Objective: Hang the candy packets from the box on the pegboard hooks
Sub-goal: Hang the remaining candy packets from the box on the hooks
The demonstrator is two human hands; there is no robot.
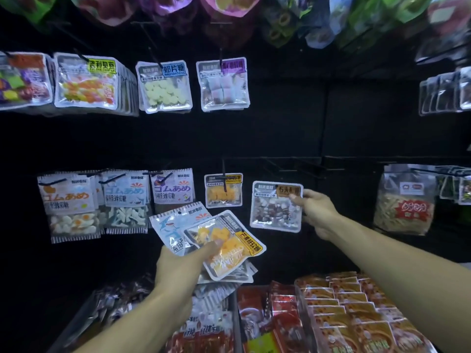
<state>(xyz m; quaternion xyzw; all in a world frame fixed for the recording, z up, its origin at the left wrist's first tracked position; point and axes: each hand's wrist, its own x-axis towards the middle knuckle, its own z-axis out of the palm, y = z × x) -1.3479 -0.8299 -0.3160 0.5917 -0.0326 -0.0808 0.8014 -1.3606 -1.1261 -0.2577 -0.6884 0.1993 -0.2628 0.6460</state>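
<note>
My left hand [183, 266] grips a fanned stack of candy packets, with a yellow mango packet [229, 250] on top and a white shark-print packet [173, 228] behind it. My right hand [318, 212] pinches the right edge of a packet of brown and white candies [276, 207] and holds it upright against the dark pegboard [280, 128]. Just left of that packet, a mango packet [223, 191] hangs on a hook. No box is in sight.
Two rows of candy packets hang on hooks at the left, such as the milk-tablet packet [164, 86] and gummy packets [68, 207]. A noodle snack bag [405, 200] hangs at the right. Red snack packs [344, 309] fill bins below my arms.
</note>
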